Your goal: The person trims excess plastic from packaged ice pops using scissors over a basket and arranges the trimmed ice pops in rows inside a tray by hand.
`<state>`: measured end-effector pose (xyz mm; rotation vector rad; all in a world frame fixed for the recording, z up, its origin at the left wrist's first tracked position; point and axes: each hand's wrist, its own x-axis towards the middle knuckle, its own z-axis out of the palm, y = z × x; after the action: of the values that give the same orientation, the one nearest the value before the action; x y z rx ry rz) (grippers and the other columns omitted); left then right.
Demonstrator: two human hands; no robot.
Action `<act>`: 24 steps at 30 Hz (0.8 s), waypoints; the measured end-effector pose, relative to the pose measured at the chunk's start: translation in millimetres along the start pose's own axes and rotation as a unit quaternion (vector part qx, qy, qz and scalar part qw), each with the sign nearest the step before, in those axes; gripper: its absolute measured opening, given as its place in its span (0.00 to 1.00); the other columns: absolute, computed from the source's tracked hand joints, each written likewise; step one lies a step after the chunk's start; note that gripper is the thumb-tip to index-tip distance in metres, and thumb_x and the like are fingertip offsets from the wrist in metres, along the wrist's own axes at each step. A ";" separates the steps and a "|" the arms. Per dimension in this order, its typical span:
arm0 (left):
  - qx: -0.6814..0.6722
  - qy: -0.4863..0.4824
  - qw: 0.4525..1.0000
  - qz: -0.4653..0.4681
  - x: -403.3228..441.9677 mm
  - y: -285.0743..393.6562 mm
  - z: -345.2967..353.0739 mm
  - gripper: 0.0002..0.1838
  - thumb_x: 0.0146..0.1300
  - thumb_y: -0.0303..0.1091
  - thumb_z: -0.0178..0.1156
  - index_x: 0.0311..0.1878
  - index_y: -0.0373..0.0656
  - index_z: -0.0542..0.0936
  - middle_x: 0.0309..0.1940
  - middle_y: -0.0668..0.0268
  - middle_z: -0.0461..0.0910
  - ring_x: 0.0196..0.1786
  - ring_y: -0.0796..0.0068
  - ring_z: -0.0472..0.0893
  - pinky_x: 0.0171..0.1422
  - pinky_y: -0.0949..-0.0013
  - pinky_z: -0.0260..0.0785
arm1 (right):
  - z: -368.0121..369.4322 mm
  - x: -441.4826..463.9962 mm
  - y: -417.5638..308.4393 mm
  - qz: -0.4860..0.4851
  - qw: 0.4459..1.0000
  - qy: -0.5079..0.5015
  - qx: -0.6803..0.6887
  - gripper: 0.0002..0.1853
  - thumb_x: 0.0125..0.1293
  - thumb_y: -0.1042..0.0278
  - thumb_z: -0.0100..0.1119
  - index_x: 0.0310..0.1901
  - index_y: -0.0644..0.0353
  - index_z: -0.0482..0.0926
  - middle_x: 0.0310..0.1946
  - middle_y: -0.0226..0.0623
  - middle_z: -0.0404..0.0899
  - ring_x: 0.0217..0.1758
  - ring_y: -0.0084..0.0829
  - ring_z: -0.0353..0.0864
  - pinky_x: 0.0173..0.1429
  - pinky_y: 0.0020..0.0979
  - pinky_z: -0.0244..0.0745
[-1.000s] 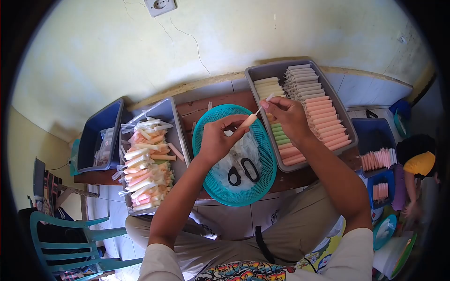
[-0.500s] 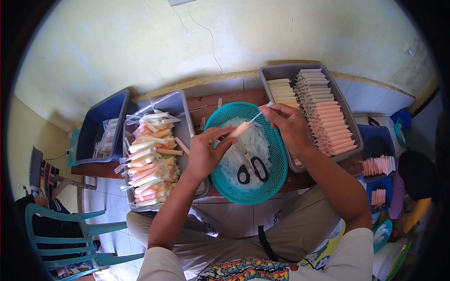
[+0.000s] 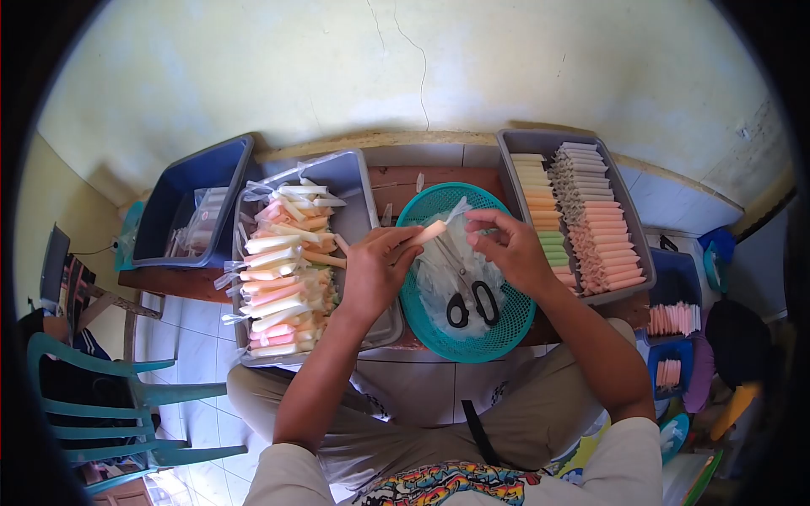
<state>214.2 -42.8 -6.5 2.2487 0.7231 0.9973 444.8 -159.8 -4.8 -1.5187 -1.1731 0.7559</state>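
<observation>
My left hand (image 3: 377, 263) is closed around a peach-coloured filled plastic tube (image 3: 432, 230), like an ice pop. Its clear, twisted plastic tail (image 3: 458, 209) points up and to the right. Beside that tail is my right hand (image 3: 499, 244), its thumb and fingers apart and nothing visible between them. Below both hands stands a teal plastic basket (image 3: 525, 325) holding clear plastic scraps (image 3: 434, 299). Black-handled scissors (image 3: 487, 304) lie on the scraps, blades pointing away from me.
To the left, a grey tray (image 3: 361, 198) holds a loose pile of similar tubes with long tails. At right, another grey tray (image 3: 504, 156) contains neat rows of tubes. A dark blue bin (image 3: 156, 223) stands far left, and a teal chair (image 3: 93, 413) is at lower left.
My right hand has let go of the plastic tail and opened slightly away from it. The tail now stands loose. My left hand still holds the tube; the view has shifted.
</observation>
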 end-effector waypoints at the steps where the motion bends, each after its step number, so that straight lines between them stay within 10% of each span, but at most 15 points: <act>1: 0.003 -0.002 1.000 -0.009 0.3 0.2 -0.9 0.19 0.62 0.25 0.78 0.57 0.42 0.91 0.49 0.55 0.92 0.50 0.60 0.92 0.56 0.62 0.83 | 1.8 -5.2 -0.3 0.000 1.000 -0.002 -0.003 0.23 0.72 0.61 0.74 0.64 0.62 0.85 0.47 0.37 0.89 0.42 0.23 0.87 0.48 0.29 0.82; 9: 0.017 0.019 1.000 -0.007 -1.5 -9.3 3.5 0.18 0.63 0.25 0.78 0.56 0.42 0.91 0.48 0.55 0.92 0.47 0.60 0.92 0.54 0.62 0.83 | 28.8 -46.4 16.8 -0.012 0.899 -0.157 -0.409 0.39 0.64 0.58 0.78 0.74 0.65 0.73 0.55 0.55 0.82 0.51 0.53 0.89 0.55 0.47 0.86; 24: 0.016 0.036 0.999 0.004 -0.7 -7.8 5.8 0.16 0.63 0.25 0.77 0.55 0.40 0.91 0.47 0.55 0.92 0.47 0.58 0.92 0.53 0.61 0.84 | 43.9 -48.0 40.2 0.021 0.913 -0.134 -0.384 0.51 0.58 0.67 0.76 0.80 0.71 0.59 0.57 0.62 0.77 0.57 0.63 0.83 0.63 0.52 0.83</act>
<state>216.4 -39.5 -15.4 2.2550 0.7666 1.0831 401.4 -189.7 -60.3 -2.1281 -1.7825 0.5604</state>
